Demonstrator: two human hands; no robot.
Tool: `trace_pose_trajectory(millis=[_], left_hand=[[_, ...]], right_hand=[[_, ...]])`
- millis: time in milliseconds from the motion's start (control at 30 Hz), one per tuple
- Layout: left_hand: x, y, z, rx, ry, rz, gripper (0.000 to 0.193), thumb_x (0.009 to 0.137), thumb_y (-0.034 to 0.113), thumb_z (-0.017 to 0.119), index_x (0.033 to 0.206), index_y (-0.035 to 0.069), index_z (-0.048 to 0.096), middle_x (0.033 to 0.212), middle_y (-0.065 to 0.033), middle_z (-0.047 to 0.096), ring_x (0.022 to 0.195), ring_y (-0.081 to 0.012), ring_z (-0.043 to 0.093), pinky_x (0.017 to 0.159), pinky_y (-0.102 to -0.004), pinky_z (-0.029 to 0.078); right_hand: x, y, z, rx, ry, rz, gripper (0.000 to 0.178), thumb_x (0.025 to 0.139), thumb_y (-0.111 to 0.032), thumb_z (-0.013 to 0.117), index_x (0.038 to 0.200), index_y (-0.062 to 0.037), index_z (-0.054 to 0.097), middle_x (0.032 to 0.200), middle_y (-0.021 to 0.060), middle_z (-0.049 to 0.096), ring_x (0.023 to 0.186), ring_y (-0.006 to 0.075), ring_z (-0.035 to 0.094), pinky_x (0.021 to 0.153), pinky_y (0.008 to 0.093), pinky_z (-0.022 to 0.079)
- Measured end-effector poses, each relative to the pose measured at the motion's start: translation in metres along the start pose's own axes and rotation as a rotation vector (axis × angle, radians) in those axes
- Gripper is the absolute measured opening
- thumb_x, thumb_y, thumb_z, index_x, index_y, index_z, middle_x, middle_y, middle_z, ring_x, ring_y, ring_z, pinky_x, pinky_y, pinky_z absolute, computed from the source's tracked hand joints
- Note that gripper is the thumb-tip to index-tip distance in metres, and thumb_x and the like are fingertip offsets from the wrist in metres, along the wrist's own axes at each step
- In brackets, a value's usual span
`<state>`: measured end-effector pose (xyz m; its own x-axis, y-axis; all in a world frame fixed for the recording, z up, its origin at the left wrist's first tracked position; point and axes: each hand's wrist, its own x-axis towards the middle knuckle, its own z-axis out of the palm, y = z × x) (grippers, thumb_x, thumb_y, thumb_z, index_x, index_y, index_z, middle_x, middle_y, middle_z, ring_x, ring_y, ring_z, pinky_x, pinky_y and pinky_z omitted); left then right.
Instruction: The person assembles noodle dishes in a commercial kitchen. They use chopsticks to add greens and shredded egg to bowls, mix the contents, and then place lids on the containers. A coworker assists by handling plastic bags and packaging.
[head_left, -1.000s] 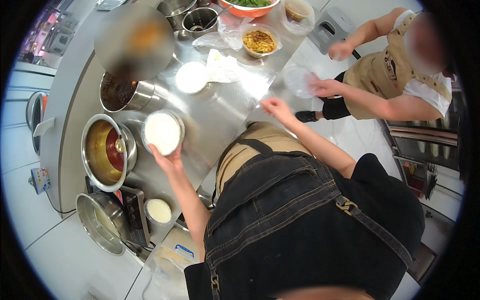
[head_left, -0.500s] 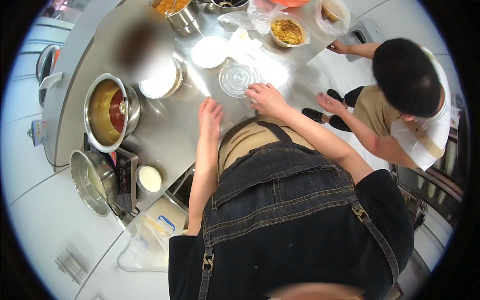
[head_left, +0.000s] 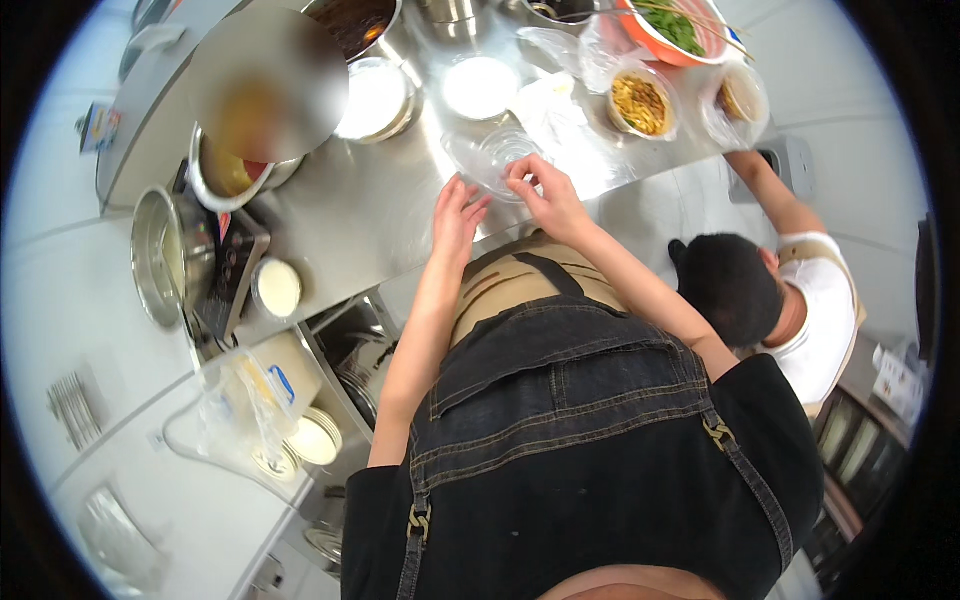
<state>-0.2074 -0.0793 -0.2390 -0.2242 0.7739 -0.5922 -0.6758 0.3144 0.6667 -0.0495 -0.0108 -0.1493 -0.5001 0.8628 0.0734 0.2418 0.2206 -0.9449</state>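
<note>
Near the front edge of the steel table, a clear round plastic lid is tilted up on its edge. Another clear round lid lies flat beside and partly behind it. My right hand has its fingers curled, thumb and fingertips pinching at the right side of the tilted lid. My left hand is close to the lower left rim of that lid, its fingers stretched out; whether they touch it is unclear.
A steel pot and cooker stand left, by a white-filled tub. At the back are white-topped containers, a noodle bowl and an orange bowl of greens. A co-worker bends at the right.
My right hand's fingers have curled into a pinch, and one clear lid now stands tilted. My view has shifted; the co-worker has bent lower.
</note>
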Motion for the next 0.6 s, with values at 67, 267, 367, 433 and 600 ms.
trace_pose_trajectory(millis=[67, 267, 367, 433, 600], left_hand=[[-0.007, 0.000, -0.007, -0.036, 0.031, -0.006, 0.056, 0.098, 0.038, 0.047, 0.141, 0.005, 0.033, 0.127, -0.0160, 0.053, 0.105, -0.0246, 0.058, 0.083, -0.0336, 0.045], [-0.057, 0.026, -0.066, -0.208, 0.239, 0.271, 0.050, 0.098, 0.038, 0.049, 0.133, 0.002, 0.044, 0.108, -0.0131, 0.063, 0.096, -0.0190, 0.060, 0.076, -0.0296, 0.048], [-0.101, 0.049, -0.120, -0.092, 0.407, 0.463, 0.045, 0.098, 0.035, 0.050, 0.129, 0.004, 0.049, 0.108, -0.0107, 0.063, 0.096, -0.0165, 0.059, 0.075, -0.0283, 0.047], [-0.120, 0.072, -0.173, 0.183, 0.746, 0.583, 0.040, 0.098, 0.029, 0.051, 0.128, 0.003, 0.051, 0.108, -0.0090, 0.063, 0.097, -0.0171, 0.059, 0.079, -0.0296, 0.047], [-0.113, 0.094, -0.368, 0.283, 1.130, 0.777, 0.037, 0.098, 0.023, 0.050, 0.128, 0.001, 0.049, 0.119, -0.0086, 0.056, 0.100, -0.0200, 0.056, 0.084, -0.0338, 0.046]], right_hand=[[0.007, -0.010, 0.006, 0.107, 0.009, 0.019, 0.008, 0.091, -0.011, 0.057, 0.088, -0.0052, 0.053, 0.096, 0.0063, 0.068, 0.081, 0.0122, 0.059, 0.067, 0.0275, 0.044], [0.013, 0.007, 0.064, 0.413, -0.366, 0.383, 0.017, 0.092, -0.020, 0.059, 0.102, -0.0076, 0.055, 0.092, 0.0036, 0.068, 0.074, 0.0069, 0.058, 0.061, 0.0216, 0.043], [0.013, -0.018, 0.107, 0.410, -0.510, 0.455, 0.022, 0.091, -0.022, 0.061, 0.106, -0.0068, 0.056, 0.089, 0.0023, 0.067, 0.072, 0.0062, 0.058, 0.059, 0.0199, 0.042], [0.014, -0.029, 0.144, 0.477, -0.561, 0.483, 0.021, 0.091, -0.022, 0.062, 0.106, -0.0069, 0.057, 0.089, 0.0020, 0.067, 0.072, 0.0062, 0.058, 0.060, 0.0191, 0.043], [0.027, -0.042, 0.267, 0.509, -0.527, 0.553, 0.021, 0.089, -0.021, 0.065, 0.102, -0.0066, 0.061, 0.086, -0.0018, 0.062, 0.068, 0.0066, 0.058, 0.060, 0.0191, 0.043]])
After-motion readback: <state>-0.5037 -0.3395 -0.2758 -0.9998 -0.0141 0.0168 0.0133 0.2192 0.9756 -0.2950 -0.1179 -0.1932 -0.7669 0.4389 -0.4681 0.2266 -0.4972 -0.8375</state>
